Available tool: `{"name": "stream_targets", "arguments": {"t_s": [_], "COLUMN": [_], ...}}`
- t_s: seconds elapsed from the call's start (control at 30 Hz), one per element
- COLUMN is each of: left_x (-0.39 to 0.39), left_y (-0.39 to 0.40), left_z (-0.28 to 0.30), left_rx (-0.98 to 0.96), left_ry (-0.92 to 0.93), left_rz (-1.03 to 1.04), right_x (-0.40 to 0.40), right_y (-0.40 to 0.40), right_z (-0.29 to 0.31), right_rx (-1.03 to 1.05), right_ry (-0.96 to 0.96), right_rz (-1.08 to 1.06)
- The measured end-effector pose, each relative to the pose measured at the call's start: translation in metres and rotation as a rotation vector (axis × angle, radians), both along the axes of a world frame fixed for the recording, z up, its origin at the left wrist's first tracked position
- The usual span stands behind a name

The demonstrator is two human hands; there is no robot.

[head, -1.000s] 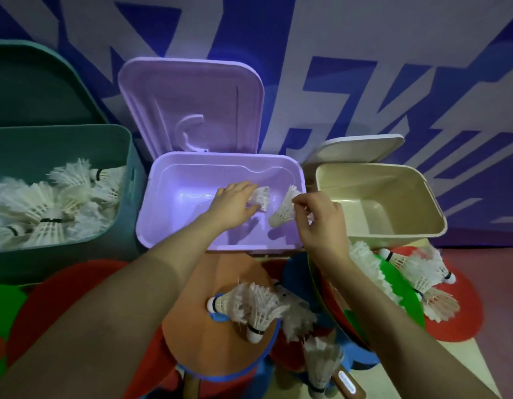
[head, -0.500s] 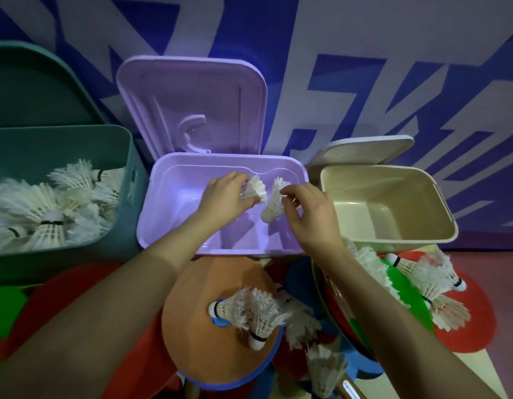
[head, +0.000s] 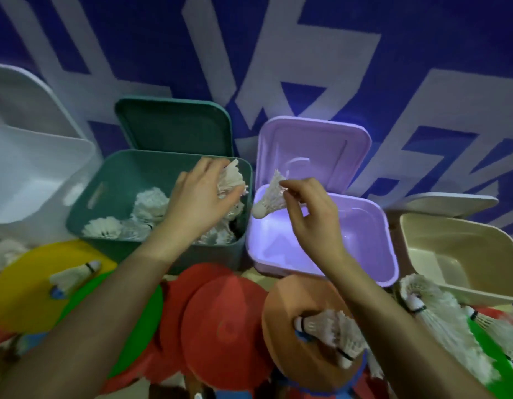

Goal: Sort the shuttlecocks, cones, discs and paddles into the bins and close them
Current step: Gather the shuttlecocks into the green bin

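- The left hand (head: 197,203) clasps a shuttlecock (head: 231,180) with its fingers curled over the feathers, right above the green bin (head: 111,194), likely so it drops onto the white pile just below the grip.
- The right hand (head: 310,214) pinches a second shuttlecock (head: 271,197) by its skirt, cork hanging down, over the purple bin's (head: 364,266) near-left corner; it looks headed leftward too.
- Farther out toward the person, more shuttlecocks lie on red discs (head: 220,321), not yet sorted.
- All lids stand open.

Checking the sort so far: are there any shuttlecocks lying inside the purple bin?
No. The purple bin shows only bare floor; the right hand holds a shuttlecock above it.
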State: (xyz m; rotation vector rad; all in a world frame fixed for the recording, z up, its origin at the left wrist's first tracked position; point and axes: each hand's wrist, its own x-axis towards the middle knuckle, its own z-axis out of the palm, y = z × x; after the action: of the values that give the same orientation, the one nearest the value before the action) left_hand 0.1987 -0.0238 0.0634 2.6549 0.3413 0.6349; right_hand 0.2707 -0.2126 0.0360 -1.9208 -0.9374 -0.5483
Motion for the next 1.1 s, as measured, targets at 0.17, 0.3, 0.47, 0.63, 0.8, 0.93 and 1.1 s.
{"name": "stream_targets", "arguments": {"t_s": [0.17,0.3,0.47,0.63,0.8,0.93,1.1], "left_x": [-0.047,-0.069,-0.08,-0.077,-0.075,-0.067,-0.057], "left_y": [0.07,0.102,0.116,0.114,0.091,0.052,-0.018], "left_z": [-0.016,-0.046,-0.065,-0.059,-0.039,-0.011,0.009], "left_rx": [0.114,0.151,0.115,0.17,0.245,0.256,0.244], "left_ry": [0.19,0.399,0.661,0.665,0.367,0.223,0.137], "left_rz": [0.089,0.039,0.01,0.048,-0.002,-0.133,-0.306], "right_x": [-0.014,-0.029,-0.037,-0.039,-0.047,-0.053,-0.063], "right_y": [0.076,0.117,0.134,0.125,0.099,0.051,-0.042], "right_z": [-0.008,-0.02,-0.046,-0.043,-0.02,0.001,0.011], "right_rx": [-0.081,-0.205,-0.515,-0.704,-0.649,-0.458,-0.237], "right_ry": [0.096,0.123,0.027,-0.037,-0.067,-0.047,0.0], "right_rz": [0.089,0.132,0.068,-0.004,-0.02,0.02,-0.057]}}
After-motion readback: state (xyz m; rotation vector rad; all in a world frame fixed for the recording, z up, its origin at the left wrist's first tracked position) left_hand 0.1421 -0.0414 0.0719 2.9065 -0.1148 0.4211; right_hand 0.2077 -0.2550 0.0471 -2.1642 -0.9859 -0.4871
